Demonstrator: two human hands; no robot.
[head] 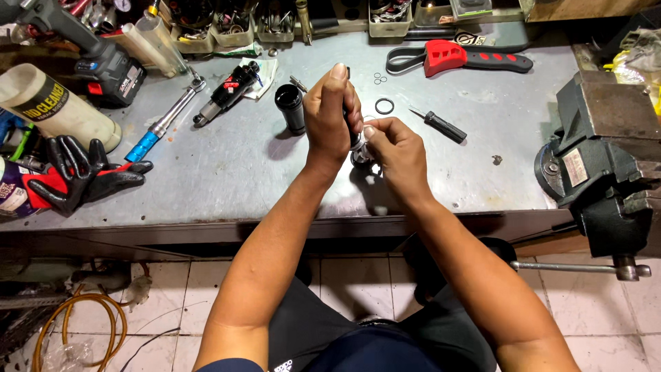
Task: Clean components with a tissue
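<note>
Nearest to the person, pale floor tiles run under the bench, with a coil of orange hose [79,320] lying at the lower left. Above that is the front edge of the grey metal workbench [227,176], and both forearms reach across it from below.

Just past that edge, over bare metal, the left hand [330,114] is wrapped shut around a small dark cylindrical part [355,134], thumb pointing up. The right hand [392,151] sits touching it, fingertips pinched together on the same part's lower end; what exactly they pinch is too small to tell.

Left of the hands the sheet lies open as far as a black-and-red work glove [82,172] by the front edge. On the right, a heavy grey bench vise [599,151] overhangs the bench's corner.

Farther back lie a black cylindrical sleeve [290,107], a black rubber ring [384,105], a small black-handled screwdriver [437,124], a blue-handled ratchet wrench [165,120] and a black shock absorber [228,91]. A red-and-black strap wrench [461,58] lies near the far edge, before trays of small tools [234,27].
</note>
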